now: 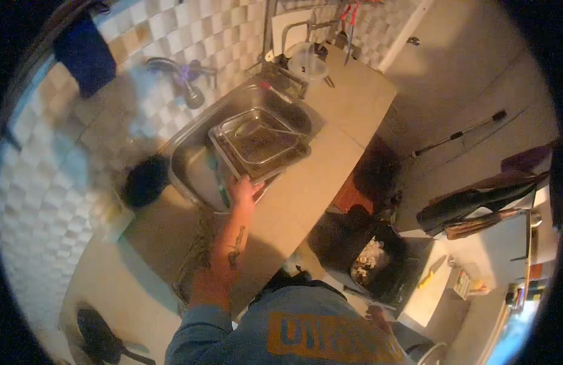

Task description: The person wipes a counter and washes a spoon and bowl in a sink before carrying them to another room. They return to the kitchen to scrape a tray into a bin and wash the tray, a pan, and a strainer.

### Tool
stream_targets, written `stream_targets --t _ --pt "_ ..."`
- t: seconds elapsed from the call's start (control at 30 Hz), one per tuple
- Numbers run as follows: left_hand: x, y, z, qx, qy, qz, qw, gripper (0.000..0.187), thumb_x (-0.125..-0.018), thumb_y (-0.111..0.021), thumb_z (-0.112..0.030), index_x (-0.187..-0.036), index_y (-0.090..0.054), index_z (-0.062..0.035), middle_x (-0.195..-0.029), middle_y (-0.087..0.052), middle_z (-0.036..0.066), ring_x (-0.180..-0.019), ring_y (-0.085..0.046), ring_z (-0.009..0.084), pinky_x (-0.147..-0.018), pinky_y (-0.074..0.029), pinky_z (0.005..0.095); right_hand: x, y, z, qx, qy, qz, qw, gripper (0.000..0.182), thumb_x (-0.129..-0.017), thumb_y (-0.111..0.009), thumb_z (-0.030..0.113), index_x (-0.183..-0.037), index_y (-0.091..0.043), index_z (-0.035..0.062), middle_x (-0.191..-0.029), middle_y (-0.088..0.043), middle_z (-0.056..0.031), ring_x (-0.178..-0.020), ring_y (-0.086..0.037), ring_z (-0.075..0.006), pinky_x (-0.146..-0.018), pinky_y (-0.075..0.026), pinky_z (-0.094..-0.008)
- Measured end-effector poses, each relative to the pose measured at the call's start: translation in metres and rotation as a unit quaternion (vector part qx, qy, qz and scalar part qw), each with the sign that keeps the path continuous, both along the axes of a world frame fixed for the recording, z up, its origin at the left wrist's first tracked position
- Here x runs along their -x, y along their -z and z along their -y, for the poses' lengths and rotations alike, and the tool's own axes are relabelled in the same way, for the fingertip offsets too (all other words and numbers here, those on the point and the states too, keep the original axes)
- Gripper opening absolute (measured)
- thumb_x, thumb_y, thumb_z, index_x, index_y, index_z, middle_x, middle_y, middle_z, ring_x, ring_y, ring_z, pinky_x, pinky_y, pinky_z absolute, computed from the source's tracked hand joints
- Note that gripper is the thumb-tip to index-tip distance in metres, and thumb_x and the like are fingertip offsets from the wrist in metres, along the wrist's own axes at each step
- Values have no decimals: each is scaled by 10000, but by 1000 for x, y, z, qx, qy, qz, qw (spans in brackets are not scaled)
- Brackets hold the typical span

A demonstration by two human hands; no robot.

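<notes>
Head view: pale counter (348,109) running along a checkered tile wall (44,182), steel sink (190,161) sunk into its middle. Metal tray (260,143) resting tilted across the sink's near rim. Left hand (244,191) at the tray's near corner, fingers (252,184) curled against its edge, grip too blurred to confirm; right hand out of sight. Faucet (184,76) above the sink at the wall, plastic jug (309,61) at the counter's far end. Dark bin (376,261) on the floor beside the counter's near edge, black pan (102,337) at the counter's near left corner.
</notes>
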State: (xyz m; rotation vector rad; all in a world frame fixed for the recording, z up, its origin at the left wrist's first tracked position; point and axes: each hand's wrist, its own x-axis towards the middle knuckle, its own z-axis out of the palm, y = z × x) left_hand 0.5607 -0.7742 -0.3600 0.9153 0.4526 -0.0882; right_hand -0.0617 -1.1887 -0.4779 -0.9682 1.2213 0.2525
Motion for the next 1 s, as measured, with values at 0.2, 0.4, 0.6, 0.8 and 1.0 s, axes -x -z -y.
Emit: stream_targets --t 0.2,0.4,0.6,0.8,1.0 --pt "-40 70 -6 -114 79 -36 990 494 -860 -615 -119 -1290 -407 6 -1259 -477 188 -1127 -495 358 -873 -479 458 -58 55 2 281 -318 123 897 241 -877 -590 126 -1108 -589 54 -988 -611 -59 -921 -580 -177 -709 -486 -341" --pt "-46 32 10 -651 -132 185 724 530 -836 -679 -199 -1266 -444 5 -1234 -530 231 -1149 -500 385 -970 -387 459 -257 -65 -39 351 -315 65 879 291 -963 -512 267 -912 -644 12 -745 -600 -51 -693 -564 -167 -660 -466 -327" --pt "-127 17 72 -589 232 224 742 503 -836 -648 -218 -1265 -461 -34 -1002 -652 230 -955 -633 400 -840 -500 445 -449 -117 -60 396 -334 352 780 214 -907 -611 204 -1046 -630 43 -960 -636 -97 -917 -598 -193 -830 -464 -314" --pt "-187 12 134 -713 395 104 569 602 -828 -626 -265 -1339 -424 -19 -1108 -621 277 -1031 -617 411 -879 -488 499 -588 -175 -62 352 -481 411 690 189 -886 -594 112 -1060 -627 46 -962 -632 -128 -946 -613 -243 -861 -471 -355" --pt "-163 -42 122 -747 396 166 508 339 -888 -537 -185 -1214 -536 -91 -1021 -663 212 -914 -662 384 -766 -520 504 -698 -135 -46 321 -531 403 673 214 -903 -589 160 -1077 -613 38 -1000 -617 -178 -957 -607 -329 -852 -482 -411"
